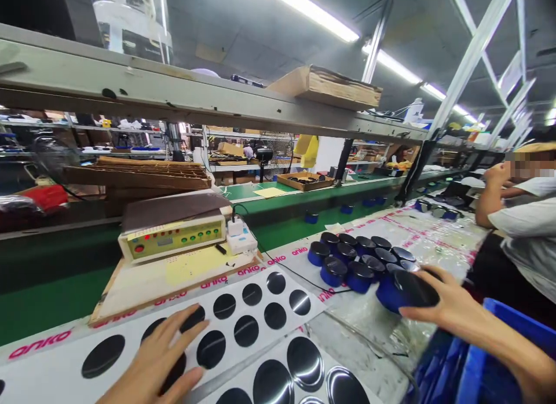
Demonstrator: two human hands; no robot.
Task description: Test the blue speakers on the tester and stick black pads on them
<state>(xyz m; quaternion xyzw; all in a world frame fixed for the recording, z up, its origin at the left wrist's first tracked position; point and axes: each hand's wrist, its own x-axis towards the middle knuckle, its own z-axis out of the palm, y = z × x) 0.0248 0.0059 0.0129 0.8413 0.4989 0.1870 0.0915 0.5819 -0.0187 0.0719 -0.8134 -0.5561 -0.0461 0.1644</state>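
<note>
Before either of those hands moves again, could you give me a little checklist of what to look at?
1. Right hand has the blue-and-black round piece: ok, fingers and thumb around it.
2. That piece lifted off the table: cannot tell.
3. Space around it: not ok, grouped pieces stand close by.
4. All black discs on the upper sheet uncovered: not ok, the left hand hides parts of some.
5. Co-worker clear of the right hand: ok, they are apart.
</note>
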